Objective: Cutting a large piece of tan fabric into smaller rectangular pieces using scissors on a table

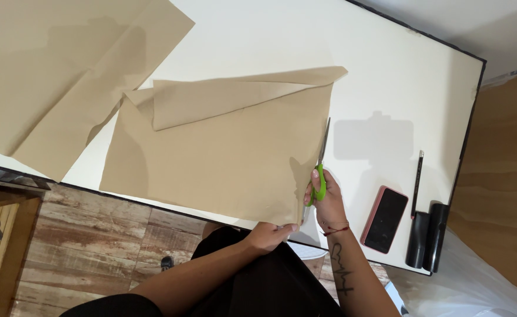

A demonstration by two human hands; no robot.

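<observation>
I see brown paper sheet [211, 164] on white table [387, 76], thin, floppy, tears easily | left hand [267, 235] pinches near edge | right hand [327, 202] fingers closed in green scissors [320, 170] | I judge: grip beside the cut.

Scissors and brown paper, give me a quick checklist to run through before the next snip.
1. Right hand grips the green-handled scissors: ok.
2. Blades lie along the right edge of the brown paper: ok.
3. Left hand pinches the paper's near corner, fingers short of the blades: ok.
4. Paper flat along the cut: cannot tell; its top is folded over.
5. Phone and pencil lie apart from the blades: ok.
6. Cutting line marked: cannot tell.
</observation>
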